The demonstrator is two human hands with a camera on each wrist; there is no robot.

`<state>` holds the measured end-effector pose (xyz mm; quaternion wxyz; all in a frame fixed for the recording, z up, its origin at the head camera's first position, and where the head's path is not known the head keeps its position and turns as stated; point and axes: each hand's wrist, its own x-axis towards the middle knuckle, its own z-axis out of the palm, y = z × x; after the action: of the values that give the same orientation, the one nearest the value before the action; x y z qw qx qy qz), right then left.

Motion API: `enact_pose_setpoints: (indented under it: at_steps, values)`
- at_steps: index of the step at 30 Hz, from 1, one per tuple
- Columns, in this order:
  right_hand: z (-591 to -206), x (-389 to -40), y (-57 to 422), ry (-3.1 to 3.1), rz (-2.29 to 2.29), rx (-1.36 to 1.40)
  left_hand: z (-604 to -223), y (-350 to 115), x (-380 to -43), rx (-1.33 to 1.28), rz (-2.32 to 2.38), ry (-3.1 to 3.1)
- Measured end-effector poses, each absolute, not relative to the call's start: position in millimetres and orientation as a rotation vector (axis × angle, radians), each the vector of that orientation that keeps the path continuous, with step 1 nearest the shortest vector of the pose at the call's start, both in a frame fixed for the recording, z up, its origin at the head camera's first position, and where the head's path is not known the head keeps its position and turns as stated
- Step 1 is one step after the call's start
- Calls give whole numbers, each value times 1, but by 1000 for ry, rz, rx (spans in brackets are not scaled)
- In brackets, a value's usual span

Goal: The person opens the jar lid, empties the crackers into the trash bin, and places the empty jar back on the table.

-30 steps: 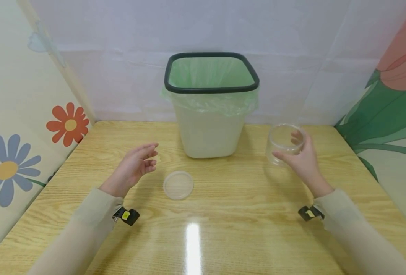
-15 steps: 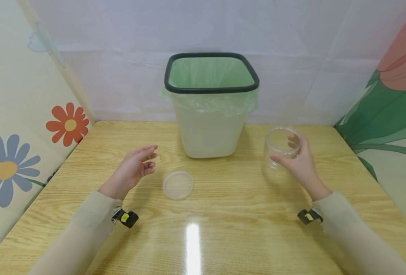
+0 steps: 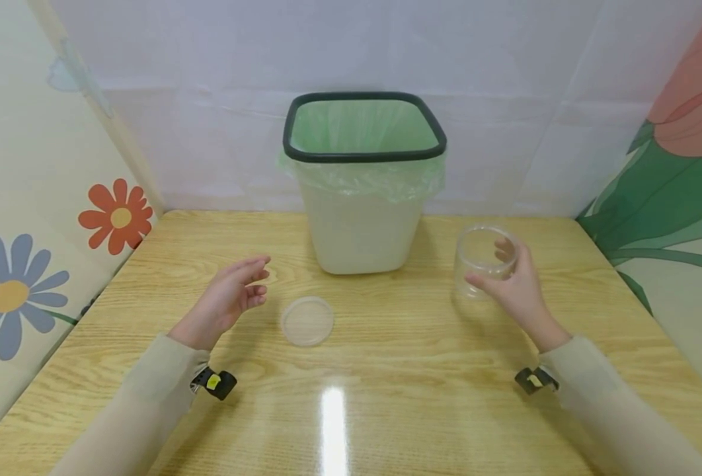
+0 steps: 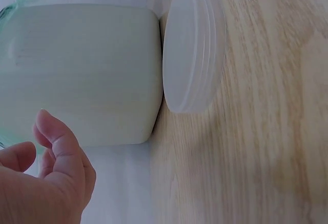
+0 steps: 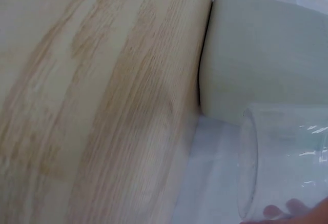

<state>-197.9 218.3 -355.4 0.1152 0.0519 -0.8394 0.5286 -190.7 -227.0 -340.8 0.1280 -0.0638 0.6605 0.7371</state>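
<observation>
My right hand grips a clear, see-through jar by its right side, thumb across the near wall and fingers round the far side. The jar is upright with an open top, and the right wrist view shows its base off the tabletop. A round translucent lid lies on the table between my hands, seen larger in the left wrist view as a ridged lid. My left hand hovers left of the lid, fingers loosely bent, holding nothing.
A pale bin with a black rim and a green liner stands at the back middle of the wood-grain table. White cloth hangs behind it. Flower-patterned panels flank both sides.
The right hand has brought the jar a little leftward and lower, nearer to me. My left hand has drifted slightly left and back. The lid stays put.
</observation>
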Motion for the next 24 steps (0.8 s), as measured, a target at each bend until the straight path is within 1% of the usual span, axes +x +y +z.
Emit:
enact_pose_setpoints:
  at_steps: [10,24]
  values:
    - [-357,-197,219,-2482,1563,166,-344,-229,-190,-168,2137,1933]
    - [-364,-197,223,-2508,1555,188,-343,-230,-185,-214,2128,1917]
